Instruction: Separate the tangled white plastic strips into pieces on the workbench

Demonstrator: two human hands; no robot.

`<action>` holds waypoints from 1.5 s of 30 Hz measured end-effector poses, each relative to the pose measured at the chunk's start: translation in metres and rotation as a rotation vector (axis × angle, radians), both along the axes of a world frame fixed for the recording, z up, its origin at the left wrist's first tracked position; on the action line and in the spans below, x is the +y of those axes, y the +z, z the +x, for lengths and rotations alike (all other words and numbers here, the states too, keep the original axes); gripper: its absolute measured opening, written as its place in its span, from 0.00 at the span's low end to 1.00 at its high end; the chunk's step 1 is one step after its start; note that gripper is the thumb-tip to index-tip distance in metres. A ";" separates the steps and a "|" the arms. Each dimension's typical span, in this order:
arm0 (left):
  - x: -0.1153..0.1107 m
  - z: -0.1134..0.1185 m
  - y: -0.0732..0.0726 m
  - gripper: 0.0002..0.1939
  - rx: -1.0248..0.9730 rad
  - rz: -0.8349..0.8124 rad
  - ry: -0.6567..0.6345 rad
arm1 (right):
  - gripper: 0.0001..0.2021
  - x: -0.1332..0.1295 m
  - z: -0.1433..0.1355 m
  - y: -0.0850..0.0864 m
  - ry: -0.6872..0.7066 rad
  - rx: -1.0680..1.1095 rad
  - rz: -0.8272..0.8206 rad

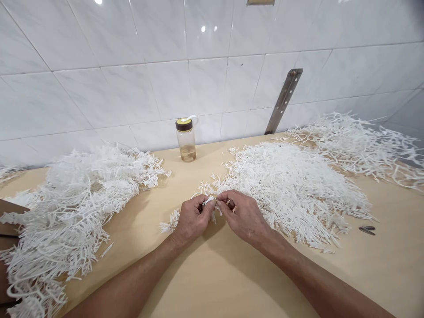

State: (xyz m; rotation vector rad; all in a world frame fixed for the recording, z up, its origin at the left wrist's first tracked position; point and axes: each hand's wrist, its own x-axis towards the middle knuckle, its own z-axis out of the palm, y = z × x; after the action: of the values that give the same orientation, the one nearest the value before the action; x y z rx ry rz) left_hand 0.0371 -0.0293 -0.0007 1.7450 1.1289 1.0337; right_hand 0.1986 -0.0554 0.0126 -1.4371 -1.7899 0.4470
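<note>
1. Both hands meet low over the table (232,282), probably so the fine white piece (209,204) can be worked at close range between the fingertips.
2. The nearer right-hand pile (288,181) begins just beside the grip, and the left-hand pile (89,190) lies farther off to its left; this likely leaves a working gap between the 2.
3. The bottle (187,143) stands upright beyond the grip, near the wall, perhaps to be out of the way. A small dark tool (367,229) lies well to the grip's right.
4. The left hand (190,221) pinches the piece between thumb and bent forefinger, with almost no gap.
5. The right hand (245,216) brings thumb and forefinger together at the piece's right side, pinching its edge; how many strands they catch, I cannot tell.
6. A loose tuft (170,221) lies just left of the grip.
</note>
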 end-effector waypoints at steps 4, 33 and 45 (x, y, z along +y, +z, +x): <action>-0.003 0.000 -0.001 0.16 0.083 0.096 0.037 | 0.05 -0.001 0.000 -0.002 -0.004 -0.049 0.019; 0.006 -0.007 0.004 0.18 -0.114 -0.141 -0.039 | 0.10 0.018 0.087 0.031 -0.665 -0.104 0.266; -0.002 -0.002 0.011 0.17 -0.021 -0.082 -0.092 | 0.08 -0.005 0.006 0.010 0.089 0.044 0.117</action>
State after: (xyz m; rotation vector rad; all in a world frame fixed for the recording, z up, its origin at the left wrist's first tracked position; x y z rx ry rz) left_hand 0.0352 -0.0316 0.0100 1.7011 1.0530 0.9358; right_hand 0.2048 -0.0599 0.0228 -1.2624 -1.8195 0.4087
